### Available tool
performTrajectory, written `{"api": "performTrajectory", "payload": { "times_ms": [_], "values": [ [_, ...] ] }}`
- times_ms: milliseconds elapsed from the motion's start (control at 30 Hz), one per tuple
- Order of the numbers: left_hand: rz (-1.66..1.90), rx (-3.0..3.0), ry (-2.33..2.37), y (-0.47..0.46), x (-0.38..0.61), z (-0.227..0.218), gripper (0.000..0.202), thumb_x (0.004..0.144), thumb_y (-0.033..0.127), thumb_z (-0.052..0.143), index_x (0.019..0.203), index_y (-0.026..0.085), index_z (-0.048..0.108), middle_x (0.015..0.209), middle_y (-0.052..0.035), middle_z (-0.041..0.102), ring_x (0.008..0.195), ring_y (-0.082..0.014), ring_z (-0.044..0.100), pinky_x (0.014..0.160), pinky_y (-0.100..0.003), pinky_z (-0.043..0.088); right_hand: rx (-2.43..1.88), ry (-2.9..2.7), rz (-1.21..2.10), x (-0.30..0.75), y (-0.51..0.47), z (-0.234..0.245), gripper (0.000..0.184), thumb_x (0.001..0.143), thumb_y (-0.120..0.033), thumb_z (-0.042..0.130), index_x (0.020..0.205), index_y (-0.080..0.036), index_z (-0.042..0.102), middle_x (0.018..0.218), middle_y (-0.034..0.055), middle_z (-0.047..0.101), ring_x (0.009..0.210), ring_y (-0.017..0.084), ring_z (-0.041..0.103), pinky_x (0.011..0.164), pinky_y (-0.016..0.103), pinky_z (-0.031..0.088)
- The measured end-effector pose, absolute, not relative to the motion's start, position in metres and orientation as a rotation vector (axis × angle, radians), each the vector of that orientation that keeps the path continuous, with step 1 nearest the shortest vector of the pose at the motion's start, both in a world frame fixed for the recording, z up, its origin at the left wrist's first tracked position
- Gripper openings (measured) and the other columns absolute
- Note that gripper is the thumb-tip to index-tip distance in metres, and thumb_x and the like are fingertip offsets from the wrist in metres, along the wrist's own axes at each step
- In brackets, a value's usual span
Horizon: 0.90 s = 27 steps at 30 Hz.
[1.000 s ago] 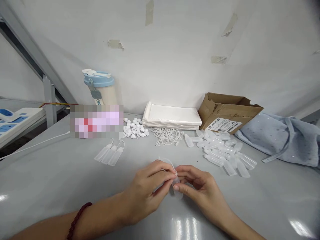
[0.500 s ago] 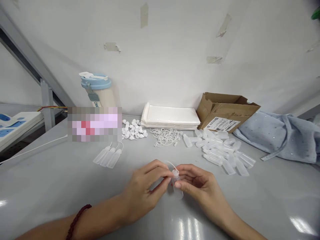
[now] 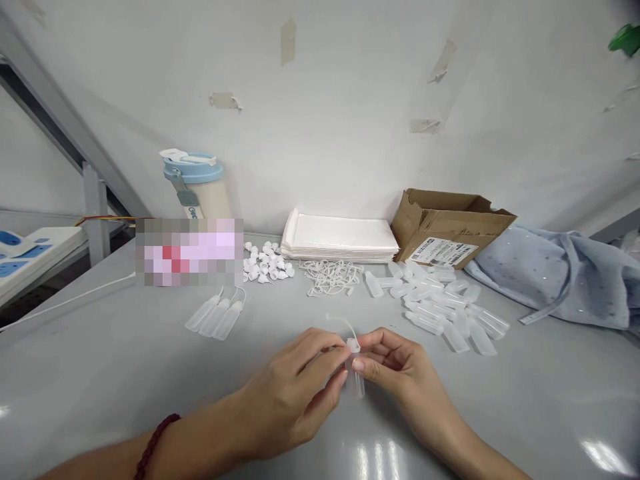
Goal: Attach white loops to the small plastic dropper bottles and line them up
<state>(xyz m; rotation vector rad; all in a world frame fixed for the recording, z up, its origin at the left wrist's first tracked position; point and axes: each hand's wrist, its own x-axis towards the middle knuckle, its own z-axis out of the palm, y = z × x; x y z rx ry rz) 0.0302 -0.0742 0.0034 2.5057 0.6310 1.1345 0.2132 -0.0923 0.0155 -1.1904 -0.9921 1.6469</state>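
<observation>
One bottle (image 3: pixel 360 385) is before you over the table (image 3: pixel 505 407), neck (image 3: pixel 353 345) up, long axis near upright in view. Your right hand (image 3: pixel 403 367) has its grip closed on it; your left hand (image 3: pixel 303 383) meets the neck, pinching or not I cannot tell.

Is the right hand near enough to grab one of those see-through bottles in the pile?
Probably yes: the bottle pile lies just beyond the right hand, and nothing seems to stand between them, but it's holding a small bottle.

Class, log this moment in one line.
right hand: holding bottle; left hand: touching neck; strap: at neck, end free; bottle pile: beyond right hand
</observation>
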Motion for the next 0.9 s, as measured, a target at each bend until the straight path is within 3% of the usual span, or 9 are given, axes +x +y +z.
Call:
{"api": "performTrajectory", "payload": {
  "times_ms": [133, 333, 700, 767, 900],
  "values": [
    [1.071, 2.421, 0.663, -0.075, 0.03, 0.004, 0.035, 0.084, 0.006, 0.051, 0.117, 0.016, 0.047, 0.101, -0.01, 0.059, 0.092, -0.0172, 0.057, 0.079, -0.029, 0.052, -1.19, -0.972, 1.651, 0.212, -0.092, 0.015, 0.032, 0.057, -0.032, 0.084, 0.071, -0.018, 0.059, 0.072, 0.0002, 0.07, 0.068, 0.015, 0.066, 0.069, 0.026, 0.049],
    [0.781, 2.385, 0.842, -0.078, 0.03, 0.003, 0.065, 0.072, 0.022, 0.073, 0.126, 0.021, 0.036, 0.113, -0.009, 0.053, 0.1, -0.022, 0.053, 0.084, -0.036, 0.051, -1.133, -1.012, 1.685, 0.214, -0.091, 0.009, 0.03, 0.063, -0.038, 0.08, 0.072, -0.018, 0.059, 0.072, 0.001, 0.071, 0.073, 0.017, 0.068, 0.075, 0.029, 0.048],
    [0.865, 2.566, 0.7, -0.077, 0.029, 0.004, 0.045, 0.081, 0.016, 0.061, 0.122, 0.013, 0.043, 0.116, -0.014, 0.052, 0.112, -0.0251, 0.044, 0.093, -0.039, 0.045, -1.155, -1.078, 1.698, 0.214, -0.09, 0.011, 0.03, 0.066, -0.04, 0.077, 0.076, -0.018, 0.06, 0.073, 0.0022, 0.071, 0.076, 0.018, 0.068, 0.078, 0.03, 0.049],
    [0.874, 2.593, 0.695, -0.071, 0.025, 0.008, 0.044, 0.081, 0.019, 0.062, 0.12, 0.013, 0.044, 0.114, -0.0144, 0.054, 0.108, -0.025, 0.046, 0.09, -0.039, 0.047, -1.141, -1.111, 1.718, 0.215, -0.088, 0.01, 0.035, 0.064, -0.041, 0.078, 0.083, -0.018, 0.06, 0.077, 0.0037, 0.071, 0.078, 0.019, 0.068, 0.077, 0.032, 0.05],
    [0.89, 2.676, 0.757, -0.047, -0.001, 0.029, 0.039, 0.081, 0.025, 0.064, 0.116, 0.015, 0.051, 0.11, -0.0125, 0.059, 0.102, -0.023, 0.051, 0.088, -0.039, 0.047, -1.087, -1.25, 1.615, 0.22, -0.08, 0.005, 0.067, 0.056, -0.042, 0.083, 0.111, -0.021, 0.05, 0.097, 0.0089, 0.069, 0.087, 0.023, 0.067, 0.077, 0.038, 0.053]
  ]
}}
